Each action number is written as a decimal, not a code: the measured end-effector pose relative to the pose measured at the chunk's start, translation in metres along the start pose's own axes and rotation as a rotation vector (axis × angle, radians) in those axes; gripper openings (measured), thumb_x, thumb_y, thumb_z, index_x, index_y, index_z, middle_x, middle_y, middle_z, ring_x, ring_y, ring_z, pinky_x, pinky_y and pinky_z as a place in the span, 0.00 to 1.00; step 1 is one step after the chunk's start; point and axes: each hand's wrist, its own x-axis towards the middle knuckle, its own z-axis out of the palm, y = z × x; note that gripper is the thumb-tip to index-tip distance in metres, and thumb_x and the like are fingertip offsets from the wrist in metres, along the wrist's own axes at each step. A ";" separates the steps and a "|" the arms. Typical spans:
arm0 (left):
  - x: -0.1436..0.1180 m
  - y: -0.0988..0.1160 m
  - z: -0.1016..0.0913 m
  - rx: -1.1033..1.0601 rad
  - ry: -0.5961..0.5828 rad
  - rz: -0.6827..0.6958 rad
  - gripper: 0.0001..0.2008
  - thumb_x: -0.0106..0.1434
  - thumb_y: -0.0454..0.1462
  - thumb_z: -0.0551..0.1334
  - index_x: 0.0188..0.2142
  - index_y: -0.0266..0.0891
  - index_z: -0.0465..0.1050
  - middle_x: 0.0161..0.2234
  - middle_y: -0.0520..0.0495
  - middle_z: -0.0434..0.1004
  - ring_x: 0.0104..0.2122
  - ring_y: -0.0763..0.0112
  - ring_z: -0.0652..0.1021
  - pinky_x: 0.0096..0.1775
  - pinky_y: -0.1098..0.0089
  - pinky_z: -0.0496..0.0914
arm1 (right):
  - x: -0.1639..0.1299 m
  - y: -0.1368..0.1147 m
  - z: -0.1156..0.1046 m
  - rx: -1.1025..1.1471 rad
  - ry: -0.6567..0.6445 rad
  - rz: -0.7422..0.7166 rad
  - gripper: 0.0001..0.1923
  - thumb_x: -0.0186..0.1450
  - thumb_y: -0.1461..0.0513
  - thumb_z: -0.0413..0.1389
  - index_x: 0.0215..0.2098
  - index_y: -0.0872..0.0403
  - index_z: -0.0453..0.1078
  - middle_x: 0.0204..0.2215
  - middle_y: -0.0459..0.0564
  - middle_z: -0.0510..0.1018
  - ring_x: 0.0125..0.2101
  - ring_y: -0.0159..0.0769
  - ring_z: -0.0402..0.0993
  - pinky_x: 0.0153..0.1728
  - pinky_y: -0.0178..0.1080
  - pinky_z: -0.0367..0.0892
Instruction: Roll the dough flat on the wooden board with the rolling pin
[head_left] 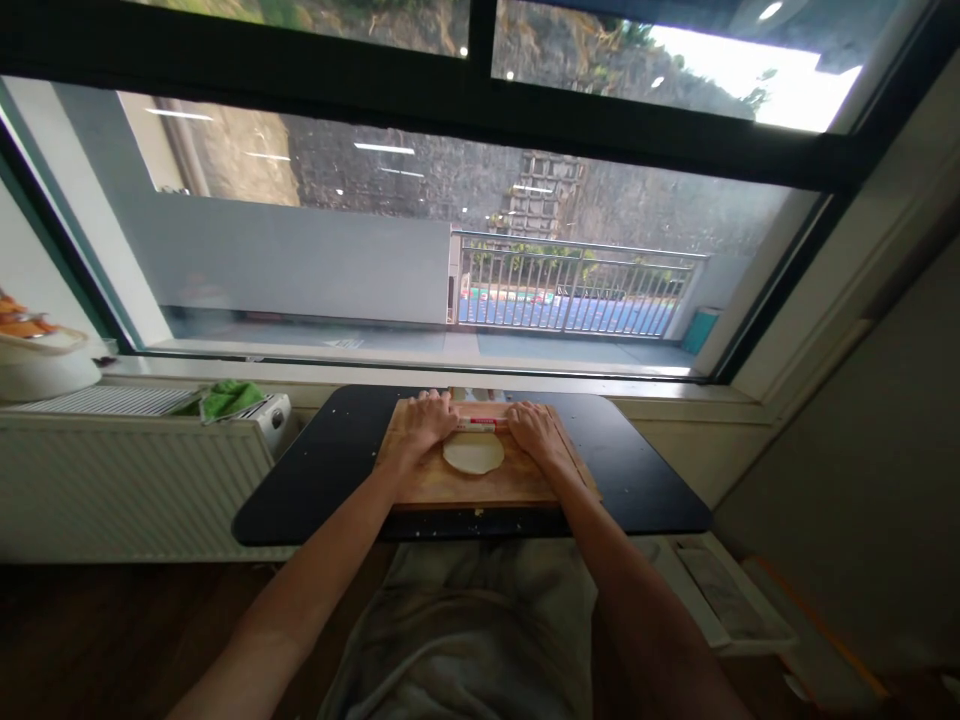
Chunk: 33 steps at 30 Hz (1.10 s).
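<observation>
A wooden cutting board (pixel 450 485) lies on a small black table (pixel 330 460) in front of me. On it rests a flat round piece of pale dough (pixel 473 455). A rolling pin (pixel 481 425) with a red band lies across the far edge of the dough. My left hand (pixel 427 418) presses palm down on the pin's left end. At the pin's right end sits my right hand (pixel 534 428), also palm down. Both hands rest flat over the pin with fingers extended.
A white radiator (pixel 112 470) stands at the left with a green cloth (pixel 229 397) on top. A white bowl (pixel 41 365) sits at the far left. A big window (pixel 450 250) faces me. A white tray (pixel 720 590) lies on the floor at the right.
</observation>
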 end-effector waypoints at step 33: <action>-0.011 -0.011 -0.007 -0.093 0.031 -0.075 0.27 0.78 0.47 0.51 0.50 0.36 0.87 0.48 0.32 0.88 0.48 0.52 0.86 0.51 0.60 0.73 | -0.004 0.006 -0.008 0.319 0.092 0.247 0.22 0.77 0.57 0.49 0.43 0.57 0.85 0.39 0.59 0.88 0.36 0.39 0.78 0.37 0.37 0.60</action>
